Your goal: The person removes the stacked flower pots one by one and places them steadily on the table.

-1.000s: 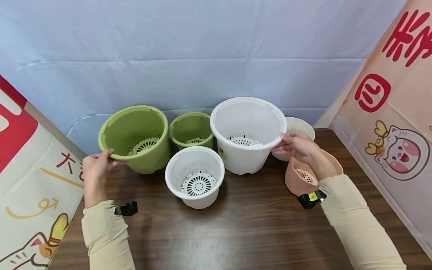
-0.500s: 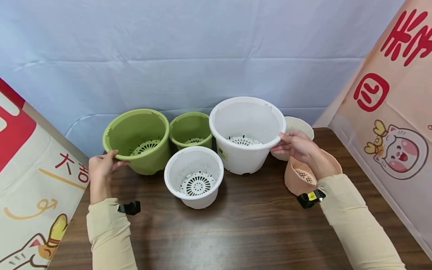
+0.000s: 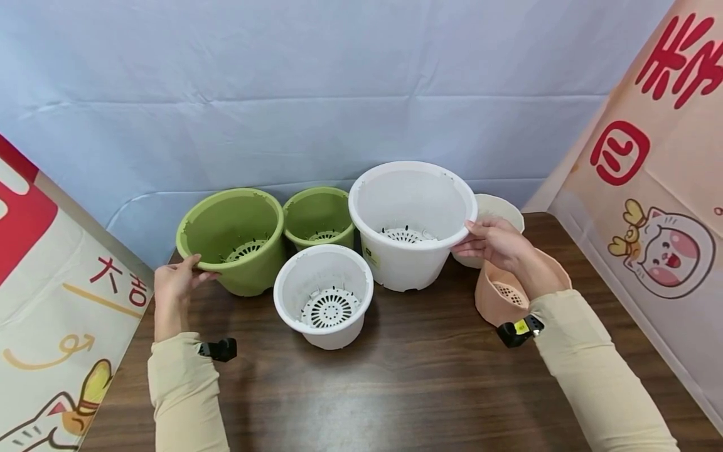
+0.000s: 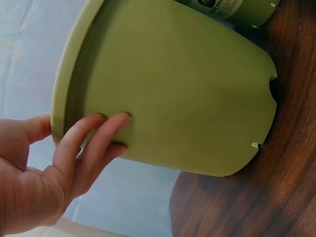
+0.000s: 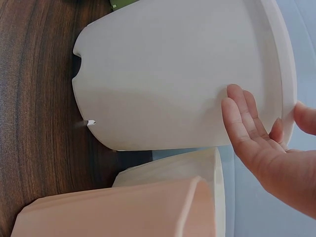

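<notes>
My left hand (image 3: 176, 282) pinches the rim of the large green flower pot (image 3: 248, 276), its thumb at the rim and its fingertips against the outer wall, as the left wrist view shows. With my right hand (image 3: 497, 243) I hold the rim of the large white flower pot (image 3: 403, 267), thumb on the rim and fingers along the wall below. Between these two stands a small green pot (image 3: 318, 216) at the back. A smaller white pot (image 3: 332, 339) sits in front of it, with a slotted base visible inside.
Right of the large white pot are a cream pot (image 3: 503, 210) and a peach pot (image 3: 490, 298), partly hidden by my right hand and wrist. All stand on a dark wooden table (image 3: 395, 389). A pale cloth (image 3: 339, 94) hangs behind, and printed banners (image 3: 666, 207) flank both sides.
The large green pot has shifted right and settled lower, closer to the small green pot, with my left hand moving along on its rim. My right hand and the white pots look unmoved.
</notes>
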A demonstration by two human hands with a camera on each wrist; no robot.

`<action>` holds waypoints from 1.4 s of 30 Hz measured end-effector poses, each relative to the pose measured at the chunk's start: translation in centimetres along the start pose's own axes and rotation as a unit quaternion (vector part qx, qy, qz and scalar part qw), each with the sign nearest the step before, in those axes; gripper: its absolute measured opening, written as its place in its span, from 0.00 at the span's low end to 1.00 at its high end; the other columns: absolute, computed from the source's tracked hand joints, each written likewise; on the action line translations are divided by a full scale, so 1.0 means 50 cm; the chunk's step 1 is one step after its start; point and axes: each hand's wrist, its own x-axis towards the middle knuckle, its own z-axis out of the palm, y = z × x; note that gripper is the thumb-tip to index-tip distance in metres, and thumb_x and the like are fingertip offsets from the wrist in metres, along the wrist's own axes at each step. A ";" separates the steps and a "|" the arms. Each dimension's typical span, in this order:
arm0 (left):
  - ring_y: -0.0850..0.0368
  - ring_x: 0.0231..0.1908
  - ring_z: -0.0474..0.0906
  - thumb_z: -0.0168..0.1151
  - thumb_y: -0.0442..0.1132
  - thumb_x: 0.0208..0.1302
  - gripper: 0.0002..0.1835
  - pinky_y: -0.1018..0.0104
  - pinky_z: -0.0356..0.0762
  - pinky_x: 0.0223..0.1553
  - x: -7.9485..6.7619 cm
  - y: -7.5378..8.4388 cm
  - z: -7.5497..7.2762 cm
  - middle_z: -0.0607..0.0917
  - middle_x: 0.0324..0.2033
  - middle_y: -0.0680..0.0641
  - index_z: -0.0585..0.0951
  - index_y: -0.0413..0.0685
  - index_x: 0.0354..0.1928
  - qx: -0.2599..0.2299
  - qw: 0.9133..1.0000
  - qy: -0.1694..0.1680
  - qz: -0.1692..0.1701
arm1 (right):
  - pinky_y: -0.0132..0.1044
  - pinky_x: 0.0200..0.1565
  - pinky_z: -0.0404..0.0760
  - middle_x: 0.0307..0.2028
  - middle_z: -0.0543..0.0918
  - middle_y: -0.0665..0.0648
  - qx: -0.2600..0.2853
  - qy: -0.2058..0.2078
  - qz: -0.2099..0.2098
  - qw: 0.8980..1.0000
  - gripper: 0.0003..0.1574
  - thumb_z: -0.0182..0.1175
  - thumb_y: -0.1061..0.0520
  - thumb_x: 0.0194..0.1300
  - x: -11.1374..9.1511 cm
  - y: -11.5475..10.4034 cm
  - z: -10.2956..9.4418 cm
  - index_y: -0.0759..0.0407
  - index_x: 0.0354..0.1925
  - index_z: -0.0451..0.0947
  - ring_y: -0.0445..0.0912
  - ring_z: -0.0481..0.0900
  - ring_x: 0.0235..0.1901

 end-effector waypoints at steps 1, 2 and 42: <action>0.55 0.19 0.82 0.50 0.37 0.67 0.09 0.71 0.80 0.31 0.001 -0.001 0.001 0.80 0.19 0.49 0.70 0.36 0.38 -0.006 1.000 0.000 -0.001 | 0.38 0.42 0.80 0.28 0.83 0.59 0.000 0.001 0.000 1.000 0.13 0.43 0.58 0.71 0.000 0.000 0.000 0.70 0.39 0.64 0.49 0.83 0.33; 0.55 0.19 0.82 0.50 0.37 0.67 0.09 0.71 0.80 0.31 0.002 -0.002 0.001 0.80 0.19 0.49 0.70 0.35 0.37 -0.010 1.000 0.000 -0.001 | 0.38 0.42 0.80 0.28 0.83 0.59 -0.001 0.001 0.000 1.000 0.13 0.43 0.58 0.71 0.000 0.000 0.000 0.70 0.39 0.64 0.49 0.83 0.33; 0.60 0.24 0.81 0.49 0.36 0.67 0.08 0.70 0.78 0.38 -0.032 0.000 0.013 0.79 0.22 0.48 0.66 0.36 0.40 -0.074 0.997 0.007 -0.005 | 0.38 0.41 0.81 0.28 0.84 0.59 0.009 0.008 -0.016 1.000 0.15 0.43 0.58 0.71 0.000 0.007 0.005 0.65 0.34 0.72 0.48 0.83 0.33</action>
